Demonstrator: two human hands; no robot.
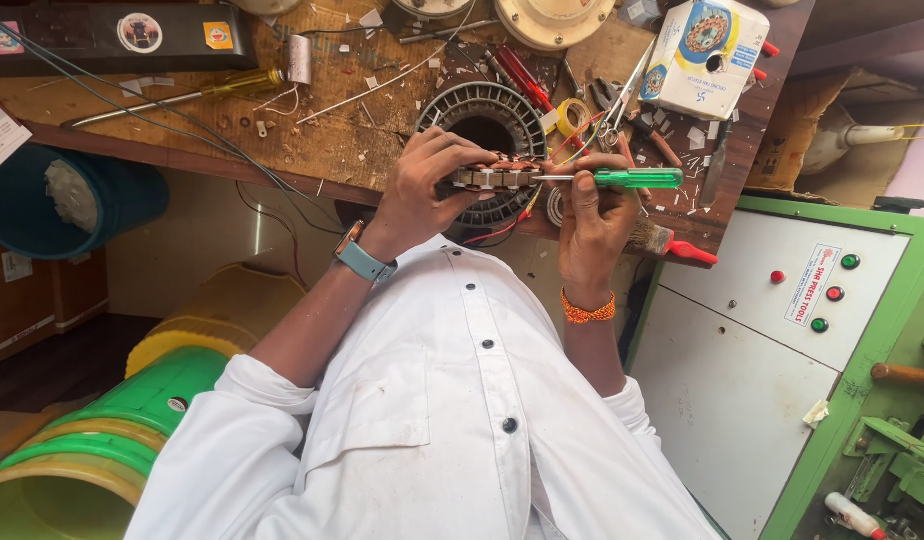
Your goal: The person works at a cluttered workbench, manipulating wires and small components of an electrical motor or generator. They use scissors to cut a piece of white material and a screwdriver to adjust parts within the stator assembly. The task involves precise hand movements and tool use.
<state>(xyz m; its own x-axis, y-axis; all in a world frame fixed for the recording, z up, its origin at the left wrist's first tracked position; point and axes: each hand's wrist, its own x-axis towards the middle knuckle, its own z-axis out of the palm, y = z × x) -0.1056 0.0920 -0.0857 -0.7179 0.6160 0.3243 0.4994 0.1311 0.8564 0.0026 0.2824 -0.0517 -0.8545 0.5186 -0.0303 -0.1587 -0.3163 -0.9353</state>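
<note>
My left hand [429, 180] grips a round wound motor stator [494, 178], held edge-on just in front of the wooden workbench [332, 140]. My right hand [594, 215] holds a green-handled screwdriver [637, 178], its metal tip pointing left into the stator's side. A grey ribbed motor housing [482, 105] lies on the bench just behind the stator. Red and dark wires hang from the stator under my hands. A wristwatch is on my left wrist and an orange bead band on my right.
The bench is cluttered: a white carton [704, 55], red-handled tools [522, 75], scissors, tape, a long yellow-handled screwdriver [182, 95]. A green and white control cabinet [782, 330] stands right. A teal bin [77, 200] and green and yellow rolls [102, 440] sit left.
</note>
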